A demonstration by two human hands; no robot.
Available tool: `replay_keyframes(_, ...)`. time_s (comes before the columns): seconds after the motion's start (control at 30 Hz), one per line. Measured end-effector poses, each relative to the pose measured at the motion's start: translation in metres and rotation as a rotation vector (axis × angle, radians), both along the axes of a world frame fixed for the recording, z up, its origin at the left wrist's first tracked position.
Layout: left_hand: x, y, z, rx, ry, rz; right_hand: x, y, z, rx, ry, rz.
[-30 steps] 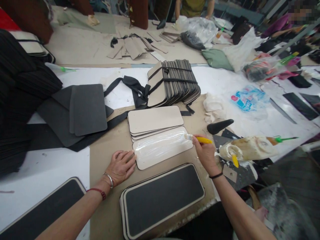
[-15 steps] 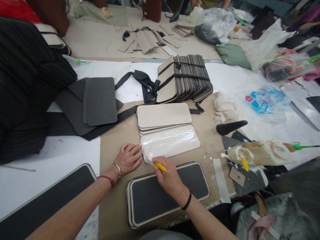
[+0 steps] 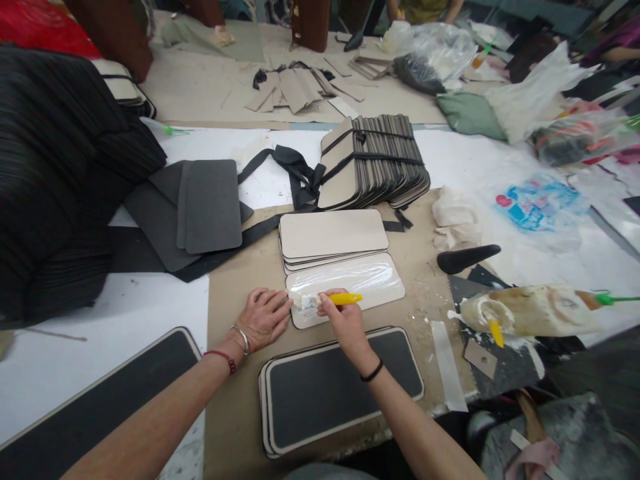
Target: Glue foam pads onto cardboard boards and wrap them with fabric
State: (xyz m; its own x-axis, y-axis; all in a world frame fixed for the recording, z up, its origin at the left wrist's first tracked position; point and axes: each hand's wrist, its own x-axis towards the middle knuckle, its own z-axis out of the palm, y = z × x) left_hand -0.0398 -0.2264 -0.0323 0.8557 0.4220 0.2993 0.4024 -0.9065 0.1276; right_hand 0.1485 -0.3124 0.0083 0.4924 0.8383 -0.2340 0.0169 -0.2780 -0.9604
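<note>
A cream panel with rounded corners [image 3: 370,280] lies on brown board, its surface shiny with wet white glue. My right hand [image 3: 345,327] grips a yellow-handled brush [image 3: 345,299], and the white-coated bristles rest on the panel's left part. At the panel's left edge, my left hand [image 3: 265,317] lies flat with fingers spread, fingertips touching the edge. Just beyond is a stack of cream panels [image 3: 333,233]. Nearer me, partly under my right forearm, sits a stack of black panels with cream borders [image 3: 315,393].
Behind stands a strapped bundle of panels [image 3: 375,160]. Black sheets [image 3: 213,207] and a tall dark pile [image 3: 55,173] are at left. A glue-smeared bottle [image 3: 530,310] and a black tool [image 3: 467,259] lie at right. Another person's hands show at the far top.
The brush has turned from pointing down toward me to lying more sideways, its handle now to the right. My right hand has moved slightly right and up. The whole view has shifted a little.
</note>
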Motion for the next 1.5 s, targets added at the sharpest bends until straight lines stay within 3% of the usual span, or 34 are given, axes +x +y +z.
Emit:
replay_keyframes(0.13, 0.0, 0.0, 0.0, -0.008, -0.026, 0.003, 0.044, -0.008, -0.005, -0.046, -0.183, -0.095)
replay_keyframes(0.23, 0.001, 0.001, 0.001, -0.006, -0.048, -0.001, 0.092, -0.03, 0.01, -0.098, -0.428, -0.213)
replay_keyframes(0.3, 0.001, 0.0, 0.001, -0.004, -0.051, 0.0, 0.108, -0.042, 0.021, -0.104, -0.481, -0.262)
replay_keyframes(0.4, 0.001, 0.0, 0.0, 0.0, -0.054, 0.004, 0.098, -0.052, 0.024, -0.066, -0.368, -0.229)
replay_keyframes(0.53, 0.001, -0.001, 0.0, 0.0, -0.055, 0.003, 0.081, -0.054, 0.011, -0.065, -0.354, -0.092)
replay_keyframes(0.63, 0.001, -0.001, 0.0, 0.005, -0.046, 0.003, 0.104, -0.06, 0.013, -0.13, -0.539, -0.192)
replay_keyframes(0.77, 0.002, -0.001, 0.002, 0.029, -0.055, -0.002, 0.133, -0.062, 0.033, -0.16, -0.703, -0.267)
replay_keyframes(0.87, 0.003, -0.001, 0.004, 0.041, -0.073, 0.002, 0.122, -0.043, 0.035, -0.098, -0.591, -0.249)
replay_keyframes(0.97, 0.004, -0.002, 0.004, 0.034, -0.087, 0.01, 0.104, -0.011, 0.018, -0.023, -0.372, -0.169)
replay_keyframes(1.1, 0.003, -0.002, 0.0, 0.011, -0.099, 0.019, 0.123, 0.011, -0.004, -0.017, -0.36, -0.171)
replay_keyframes(1.27, 0.001, -0.001, -0.005, 0.009, -0.098, -0.004, 0.177, -0.009, 0.003, -0.171, -0.597, -0.361)
replay_keyframes(1.4, 0.001, 0.0, 0.0, -0.042, -0.084, 0.03, 0.168, -0.023, 0.018, -0.2, -0.659, -0.24)
replay_keyframes(1.5, 0.001, -0.004, 0.008, -0.135, -0.042, 0.065, 0.154, -0.03, 0.023, -0.314, -0.708, -0.124)
